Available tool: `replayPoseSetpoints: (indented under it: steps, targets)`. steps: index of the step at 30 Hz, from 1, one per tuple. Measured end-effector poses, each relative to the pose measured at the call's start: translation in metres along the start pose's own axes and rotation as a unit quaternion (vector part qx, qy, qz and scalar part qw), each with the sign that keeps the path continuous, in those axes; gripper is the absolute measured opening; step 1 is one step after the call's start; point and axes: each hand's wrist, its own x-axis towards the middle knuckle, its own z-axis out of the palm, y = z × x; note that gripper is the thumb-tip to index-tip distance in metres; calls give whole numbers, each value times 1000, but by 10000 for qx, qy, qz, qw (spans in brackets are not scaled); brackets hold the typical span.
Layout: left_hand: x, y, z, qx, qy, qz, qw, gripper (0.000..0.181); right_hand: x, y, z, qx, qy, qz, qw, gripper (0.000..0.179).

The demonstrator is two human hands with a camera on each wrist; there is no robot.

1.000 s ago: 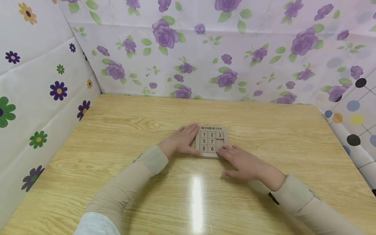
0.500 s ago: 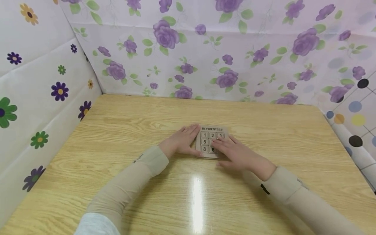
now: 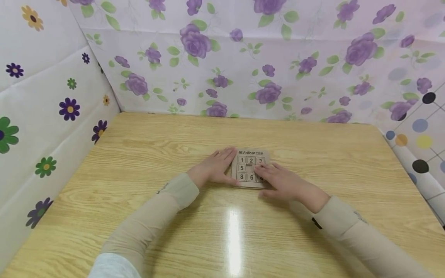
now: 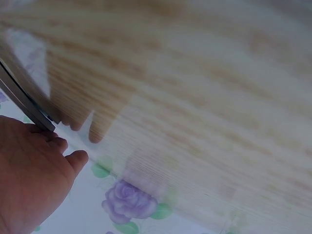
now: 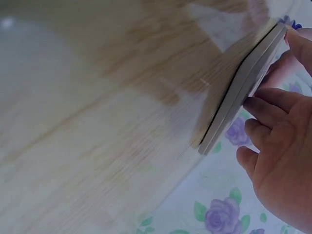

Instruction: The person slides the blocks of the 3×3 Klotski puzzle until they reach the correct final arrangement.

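Note:
A number slide puzzle (image 3: 248,185) lies flat on the table in the head view, with tiles 1, 2 and 3 along its top row. Its middle slot is vacant, between tile 5 (image 3: 242,168) and a tile mostly covered by my right fingertips. Below are tiles 8, 6 and a partly covered 4. My left hand (image 3: 216,166) rests along the board's left side, fingers extended, thumb at the near left corner. My right hand (image 3: 283,183) touches the right column with outstretched fingertips. Both wrist views catch the board (image 5: 243,80) edge-on; its face is hidden there.
The wood-grain table (image 3: 167,143) spreads around the puzzle and has a bright light reflection near the front. A purple-flowered cloth (image 3: 240,65) stands behind the table. Patterned cloths also border the left and right sides.
My right fingertips went from the lower right of the puzzle onto its middle, then slightly back right. Tile 7 left the middle slot for the right one. My left hand stayed put.

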Motion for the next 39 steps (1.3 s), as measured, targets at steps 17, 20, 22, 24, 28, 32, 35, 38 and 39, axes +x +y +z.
replayPoseSetpoints:
  steps: [17, 20, 22, 24, 28, 32, 35, 38, 39]
  targets:
    - [1, -1, -1, 5, -68, -10, 10000, 118, 11, -9, -6, -2, 39, -234, 9997, 72]
    - [2, -1, 0, 20, -72, 8, 10000, 117, 19, -15, -7, 20, -71, -334, 9994, 73]
    - [3, -1, 1, 72, -66, 22, 10000, 116, 22, -17, -7, 12, -136, -389, 9991, 74]
    - [3, -1, 1, 116, -59, 35, 9999, 116, 25, -18, -6, 26, -213, -386, 9990, 74]
    - [3, -1, 2, 131, -51, 42, 9999, 116, 26, -17, -5, 59, -322, -330, 9989, 74]
    - [2, -1, 2, 68, -85, 18, 9999, 117, 24, -14, -5, 117, -307, -329, 9989, 73]
    - [2, -1, 1, 30, -71, 16, 10000, 118, 21, -9, -5, 97, -275, -312, 9991, 72]
    - [2, -1, 1, -19, -46, 28, 10000, 118, 17, -5, -4, 48, -235, -283, 9993, 72]
    - [2, -2, 2, -31, -51, 19, 10000, 117, 16, -4, -4, 43, -233, -278, 9993, 72]
